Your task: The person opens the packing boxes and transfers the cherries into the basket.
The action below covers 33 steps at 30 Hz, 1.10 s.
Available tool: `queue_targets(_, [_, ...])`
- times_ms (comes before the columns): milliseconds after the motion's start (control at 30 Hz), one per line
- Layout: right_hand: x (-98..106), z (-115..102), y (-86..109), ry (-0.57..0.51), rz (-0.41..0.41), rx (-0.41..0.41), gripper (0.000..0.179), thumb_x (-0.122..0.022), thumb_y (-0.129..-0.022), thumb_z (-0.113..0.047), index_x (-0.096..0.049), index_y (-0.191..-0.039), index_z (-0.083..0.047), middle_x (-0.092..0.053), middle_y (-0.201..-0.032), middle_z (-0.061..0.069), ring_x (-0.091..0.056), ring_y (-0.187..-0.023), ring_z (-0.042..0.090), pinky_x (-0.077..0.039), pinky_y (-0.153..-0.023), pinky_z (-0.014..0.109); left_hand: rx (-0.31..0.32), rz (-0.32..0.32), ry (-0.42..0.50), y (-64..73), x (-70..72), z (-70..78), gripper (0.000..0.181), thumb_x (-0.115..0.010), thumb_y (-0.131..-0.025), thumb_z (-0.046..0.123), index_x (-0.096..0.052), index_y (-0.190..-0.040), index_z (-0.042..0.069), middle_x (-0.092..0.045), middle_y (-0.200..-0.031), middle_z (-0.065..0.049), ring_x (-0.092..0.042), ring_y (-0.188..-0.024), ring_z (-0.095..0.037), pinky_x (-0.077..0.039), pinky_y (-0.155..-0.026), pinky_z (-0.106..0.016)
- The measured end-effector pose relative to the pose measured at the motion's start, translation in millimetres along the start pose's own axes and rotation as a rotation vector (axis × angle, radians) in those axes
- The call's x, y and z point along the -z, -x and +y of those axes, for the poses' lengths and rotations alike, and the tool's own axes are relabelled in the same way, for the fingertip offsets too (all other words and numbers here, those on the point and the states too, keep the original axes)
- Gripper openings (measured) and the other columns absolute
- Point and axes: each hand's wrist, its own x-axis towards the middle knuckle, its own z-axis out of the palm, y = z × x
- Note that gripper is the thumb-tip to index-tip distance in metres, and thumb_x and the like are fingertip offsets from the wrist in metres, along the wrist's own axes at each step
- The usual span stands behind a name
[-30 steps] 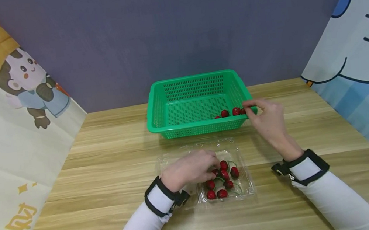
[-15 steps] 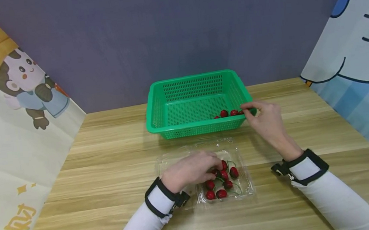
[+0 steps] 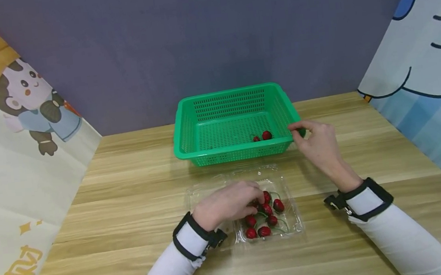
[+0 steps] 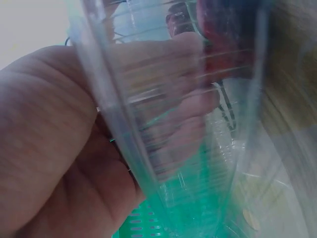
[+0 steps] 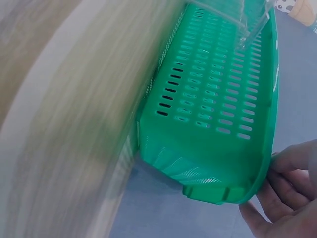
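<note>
Beyond the near items stands a green plastic basket (image 3: 231,151); two cherries (image 3: 267,135) show inside, close to its front wall. My right hand (image 3: 318,143) grips the rim at the basket's front right corner, forefinger inside and thumb outside. In the right wrist view its fingertips (image 5: 280,163) meet the rim. Nearer lies an open clear plastic box (image 3: 297,218) with several dark red cherries (image 3: 264,231), some with green stems. My left hand (image 3: 231,203) reaches into the box, thumb and forefinger around a cherry (image 3: 256,203). The left wrist view sees its fingers (image 4: 173,59) through clear plastic.
The wooden table (image 3: 130,199) spreads around both containers. A dark wall (image 3: 210,32) rises behind the basket, and printed cloth panels (image 3: 20,174) line the sides. The box's clear lid half (image 3: 199,192) lies under and behind my left hand.
The cherries by my right fingertips in the basket have slipped leftward and out of sight; two remain visible. My right hand has moved slightly left. The left hand has hardly moved.
</note>
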Motion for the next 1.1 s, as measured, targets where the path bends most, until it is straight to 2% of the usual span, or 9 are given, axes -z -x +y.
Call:
queue_targets(200, [0, -1, 0.9, -0.007, -0.006, -0.002, 0.015, -0.066, -0.085, 0.001, -0.076, -0.096, -0.002, -0.070, -0.084, 0.010, -0.022, -0.030, -0.003, -0.019, -0.031, 0.018, -0.006, 0.004, 0.005, -0.2, 0.3, 0.6, 0.018, -0.076, -0.087, 0.015, -0.071, -0.104, 0.013, -0.061, -0.097, 0.008, -0.058, -0.089, -0.002, -0.041, -0.076, -0.007])
queue_targets(533, [2, -8, 0.1, -0.038, -0.017, 0.062, 0.015, -0.067, -0.084, 0.003, -0.075, -0.094, -0.003, -0.070, -0.085, 0.009, -0.027, -0.033, -0.004, -0.021, -0.033, 0.016, 0.000, 0.024, 0.022, 0.6, 3.1, 1.2, 0.019, -0.075, -0.088, 0.012, -0.072, -0.107, 0.012, -0.062, -0.100, 0.007, -0.059, -0.090, -0.003, -0.041, -0.076, -0.007])
queue_targets(767, [2, -14, 1.4, -0.068, -0.037, 0.098, 0.015, -0.067, -0.082, 0.006, -0.075, -0.092, -0.003, -0.070, -0.085, 0.008, -0.035, -0.039, 0.002, -0.024, -0.037, 0.014, 0.007, 0.031, 0.023, 2.1, 4.8, 1.2, 0.018, -0.073, -0.088, 0.010, -0.072, -0.107, 0.010, -0.062, -0.100, 0.005, -0.060, -0.091, -0.005, -0.043, -0.076, -0.008])
queue_targets(1067, [2, -18, 2.3, -0.055, -0.032, 0.142, 0.016, -0.069, -0.081, 0.007, -0.075, -0.090, -0.005, -0.070, -0.085, 0.004, -0.038, -0.044, 0.007, -0.022, -0.041, 0.014, 0.001, 0.059, 0.054, 3.4, 10.1, 2.0, 0.020, -0.072, -0.088, 0.006, -0.071, -0.108, 0.009, -0.062, -0.101, 0.005, -0.059, -0.088, -0.003, -0.042, -0.073, -0.006])
queue_targets(1100, [2, -18, 2.4, -0.055, -0.031, 0.144, 0.016, -0.069, -0.081, 0.007, -0.075, -0.090, -0.005, -0.070, -0.085, 0.004, -0.043, -0.046, 0.007, -0.023, -0.042, 0.014, 0.001, 0.063, 0.060, 3.7, 11.3, 2.2, 0.021, -0.072, -0.088, 0.006, -0.071, -0.109, 0.009, -0.062, -0.102, 0.004, -0.059, -0.088, -0.003, -0.042, -0.073, -0.006])
